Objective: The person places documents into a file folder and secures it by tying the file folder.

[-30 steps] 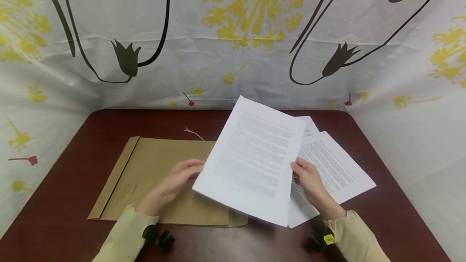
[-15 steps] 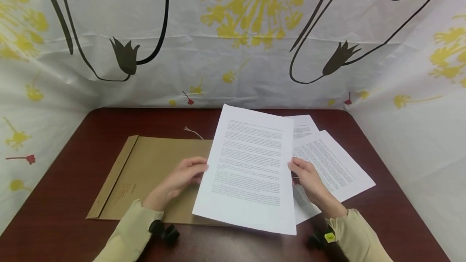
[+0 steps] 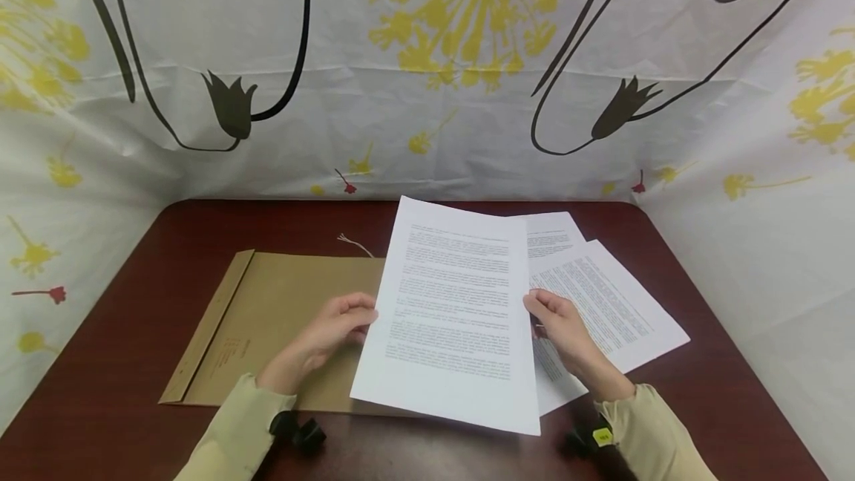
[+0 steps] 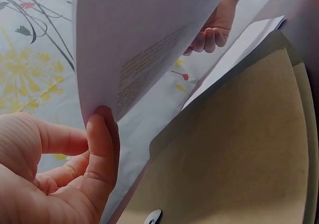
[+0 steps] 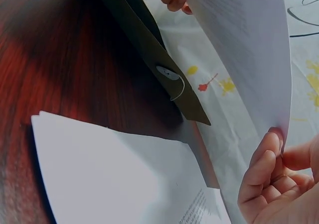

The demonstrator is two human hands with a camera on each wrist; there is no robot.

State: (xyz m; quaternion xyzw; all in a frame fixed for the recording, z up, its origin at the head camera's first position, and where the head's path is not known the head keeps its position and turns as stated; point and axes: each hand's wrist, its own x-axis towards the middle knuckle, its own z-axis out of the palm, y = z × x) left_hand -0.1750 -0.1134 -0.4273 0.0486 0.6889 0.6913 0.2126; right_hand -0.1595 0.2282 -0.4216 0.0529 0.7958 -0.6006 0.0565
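A printed sheet of paper (image 3: 454, 303), possibly more than one, is held up above the table between both hands. At its left edge the left hand (image 3: 334, 336) pinches it between thumb and fingers; the left wrist view shows the fingertips behind the page. The right hand (image 3: 564, 336) pinches the opposite edge, as the right wrist view also shows, its other fingers curled. Beneath the page on the left lies a brown paper envelope (image 3: 287, 303), partly covered by it. More printed sheets (image 3: 604, 303) lie fanned on the table at the right, under the right hand.
The envelope carries a white string (image 3: 356, 245) at its far edge and a round button (image 5: 167, 73) in the right wrist view. A dark red wooden table (image 3: 107, 362) bears everything. Patterned white cloth (image 3: 427, 95) stands around its back and sides.
The held sheet has swung from a slant to nearly upright in the head view and shifted left and nearer. Both hands keep their hold. The envelope and the fanned sheets have stayed put.
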